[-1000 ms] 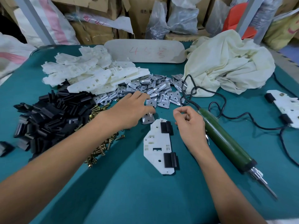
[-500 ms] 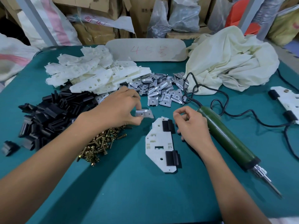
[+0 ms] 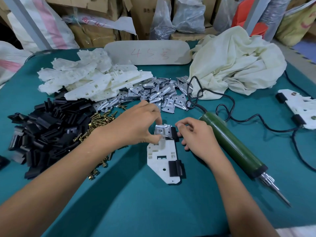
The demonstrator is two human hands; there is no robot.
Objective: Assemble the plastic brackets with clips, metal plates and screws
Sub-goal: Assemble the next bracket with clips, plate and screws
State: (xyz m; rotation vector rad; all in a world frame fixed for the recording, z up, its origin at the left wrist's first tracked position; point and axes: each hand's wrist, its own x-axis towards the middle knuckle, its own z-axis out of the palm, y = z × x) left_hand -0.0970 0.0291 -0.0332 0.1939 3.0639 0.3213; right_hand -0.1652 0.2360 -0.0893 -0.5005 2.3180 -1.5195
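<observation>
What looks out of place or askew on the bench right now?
Nothing is damaged. The metal plate in the left hand sits tilted on the white bracket, not yet seated. A few screws lie scattered away from their pile.

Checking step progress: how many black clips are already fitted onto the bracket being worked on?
2: one black clip at the far end of the white bracket, partly behind the metal plate; another clip near its right edge.
</observation>
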